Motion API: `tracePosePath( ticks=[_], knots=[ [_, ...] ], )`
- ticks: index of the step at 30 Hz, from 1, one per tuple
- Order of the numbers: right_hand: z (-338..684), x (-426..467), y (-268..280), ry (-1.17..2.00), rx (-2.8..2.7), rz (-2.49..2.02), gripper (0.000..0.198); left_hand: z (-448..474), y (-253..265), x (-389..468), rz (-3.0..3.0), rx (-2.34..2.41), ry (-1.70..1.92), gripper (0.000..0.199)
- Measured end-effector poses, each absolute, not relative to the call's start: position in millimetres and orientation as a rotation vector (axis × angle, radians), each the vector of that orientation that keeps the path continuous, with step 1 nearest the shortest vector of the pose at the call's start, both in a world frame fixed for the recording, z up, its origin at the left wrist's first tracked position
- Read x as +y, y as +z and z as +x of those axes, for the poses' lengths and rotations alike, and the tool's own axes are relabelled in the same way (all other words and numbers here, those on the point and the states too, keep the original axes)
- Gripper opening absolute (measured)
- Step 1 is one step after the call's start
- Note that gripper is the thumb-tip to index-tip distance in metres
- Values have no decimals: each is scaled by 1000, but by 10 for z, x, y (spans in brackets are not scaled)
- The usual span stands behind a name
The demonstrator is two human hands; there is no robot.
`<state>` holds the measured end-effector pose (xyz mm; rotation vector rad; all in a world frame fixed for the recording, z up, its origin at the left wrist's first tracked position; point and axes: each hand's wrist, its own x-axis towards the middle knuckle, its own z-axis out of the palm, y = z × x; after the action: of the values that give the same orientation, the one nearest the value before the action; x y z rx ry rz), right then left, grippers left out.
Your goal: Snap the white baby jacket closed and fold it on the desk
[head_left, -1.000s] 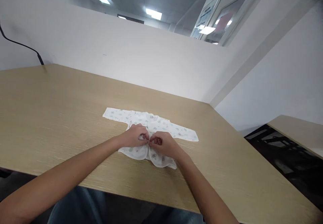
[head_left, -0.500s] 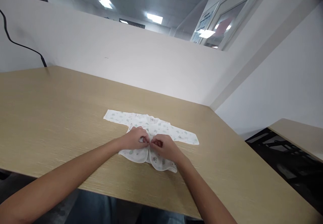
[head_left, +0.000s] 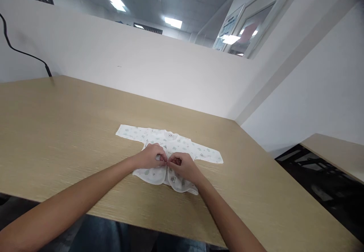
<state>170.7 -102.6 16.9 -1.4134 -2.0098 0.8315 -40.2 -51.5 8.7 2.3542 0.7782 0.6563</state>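
A small white baby shirt (head_left: pixel 180 146) with a faint printed pattern lies flat on the table, its sleeves spread to both sides and its neckline facing away from me. My left hand (head_left: pixel 152 156) pinches the left front edge near the middle of the chest. Right beside it, my right hand (head_left: pixel 183 165) pinches the right front edge, and the fingertips of both hands meet at the front opening. Below them the two rounded hem corners hang slightly apart. Whatever fastener lies between the fingertips is hidden.
The wooden table (head_left: pixel 85 111) runs back to a low white partition (head_left: pixel 142 66). A black cable (head_left: pixel 28 55) comes down at the far left. Off the table's right side stands a black-framed unit with a light top (head_left: pixel 335 149).
The hands stay on the front edges of the shirt, with the fingertips in nearly the same place. The whole view has shifted very slightly.
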Motion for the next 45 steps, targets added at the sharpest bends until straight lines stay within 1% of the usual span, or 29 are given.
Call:
tracePosePath(
  ticks=[3,5,15,23,28,36,41,45],
  knots=[
    [1726,-1021,174,867,-2011,-1384,21,-399,90,-523,2360,799,636,6],
    [1749,-1017,183,882,-2031,-1373,22,-398,103,-535,2366,814,614,7],
    [1778,-1027,187,848,-2082,-1367,12,-394,115,-580,2353,853,591,5],
    [1772,-1024,142,786,-2084,-1352,12,-395,60,-544,2404,819,588,6],
    [1763,-1029,132,724,-2117,-1311,9,-405,84,-541,2454,790,586,5],
    [1750,-1049,165,618,-2182,-1317,7,-396,156,-605,2362,760,655,15],
    [1735,-1053,182,575,-2208,-1339,9,-365,143,-622,2406,838,637,8],
    [1742,-1043,162,600,-2196,-1326,8,-372,110,-595,2444,856,631,7]
  ],
)
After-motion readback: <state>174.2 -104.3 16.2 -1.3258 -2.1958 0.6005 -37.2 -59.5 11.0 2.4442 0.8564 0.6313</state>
